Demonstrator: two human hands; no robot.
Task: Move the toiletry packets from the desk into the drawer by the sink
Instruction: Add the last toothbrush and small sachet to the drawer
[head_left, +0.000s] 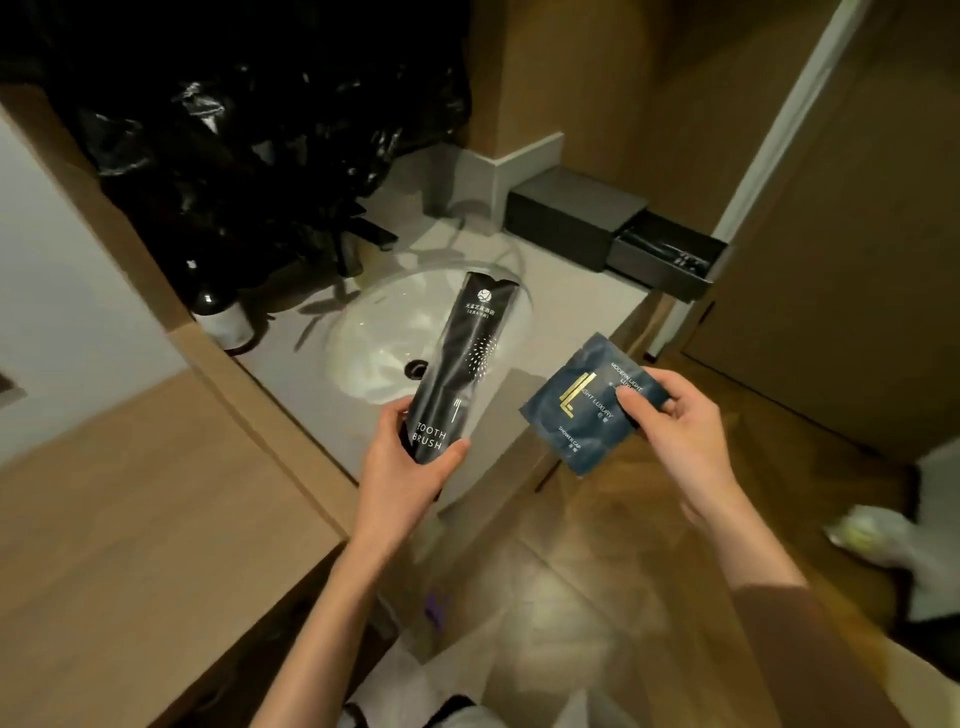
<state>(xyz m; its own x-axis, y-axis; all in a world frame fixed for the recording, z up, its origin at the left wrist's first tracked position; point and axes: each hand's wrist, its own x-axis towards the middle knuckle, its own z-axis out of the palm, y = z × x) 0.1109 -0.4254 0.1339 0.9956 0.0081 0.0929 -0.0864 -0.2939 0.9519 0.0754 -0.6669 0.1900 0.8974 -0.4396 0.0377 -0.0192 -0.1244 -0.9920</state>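
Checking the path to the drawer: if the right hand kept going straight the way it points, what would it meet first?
Probably the counter edge; the right hand, holding the shower cap packet, points up-left, not toward the open drawer. Depth unclear.

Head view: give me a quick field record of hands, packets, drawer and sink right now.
left hand: grips the lower end of the toothbrush packet, held over the sink
right hand: pinches the blue shower cap packet by its right edge
drawer: pulled open from the black box on the counter's far right; dark items inside
packets in drawer: neither yet
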